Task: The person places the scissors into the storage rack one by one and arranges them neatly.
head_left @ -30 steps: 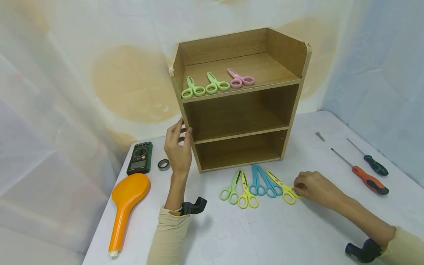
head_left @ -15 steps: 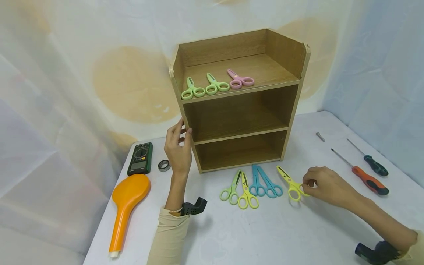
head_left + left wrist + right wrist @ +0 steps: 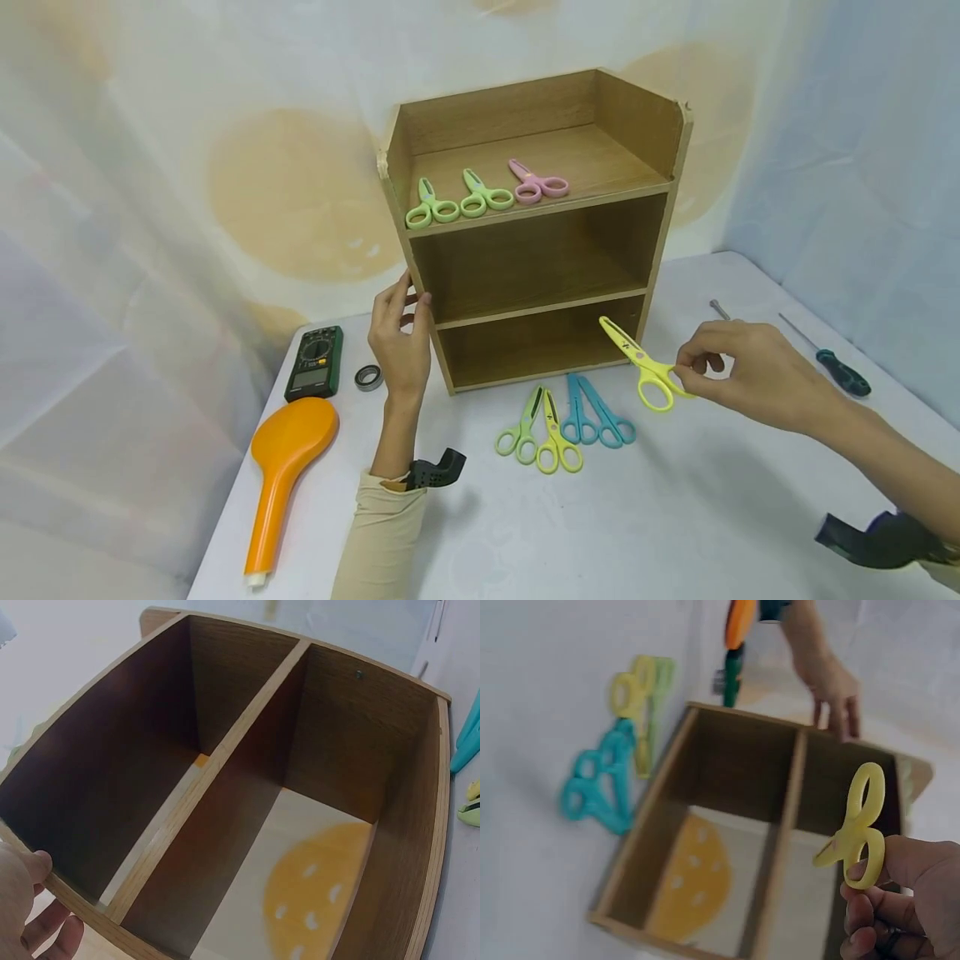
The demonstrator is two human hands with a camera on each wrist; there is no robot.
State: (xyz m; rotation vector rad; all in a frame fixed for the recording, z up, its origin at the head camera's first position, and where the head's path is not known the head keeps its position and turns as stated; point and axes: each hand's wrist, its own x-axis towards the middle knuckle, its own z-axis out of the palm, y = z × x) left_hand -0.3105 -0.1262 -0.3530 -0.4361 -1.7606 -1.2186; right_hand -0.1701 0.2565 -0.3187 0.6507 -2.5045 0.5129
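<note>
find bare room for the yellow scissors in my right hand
Free: top of the wooden shelf between the pink scissors and its right wall; both lower compartments; table this side of the blue scissors. Crowded: the table's left edge, with multimeter and orange paddle.

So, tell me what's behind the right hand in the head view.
Beyond the right hand, a small bolt shows at its upper outline and a green-handled screwdriver farther right. Whatever lies directly behind the hand is covered, so I can't tell.
</note>
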